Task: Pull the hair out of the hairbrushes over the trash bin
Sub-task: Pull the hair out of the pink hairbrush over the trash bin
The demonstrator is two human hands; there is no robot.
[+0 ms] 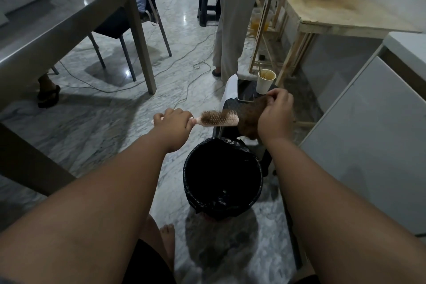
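Both forearms reach forward from the near edge, above a bare foot on the marble floor. Between them stands the trash bin, lined with a black bag. Just beyond its far rim, the left hand is wrapped around the handle of a pink hairbrush, whose head points right, bristles up and matted with brown hair. At the brush's right tip, the right hand pinches a thick brown hair clump between thumb and fingers. Farther off, 1 paper cup sits on a dark stool.
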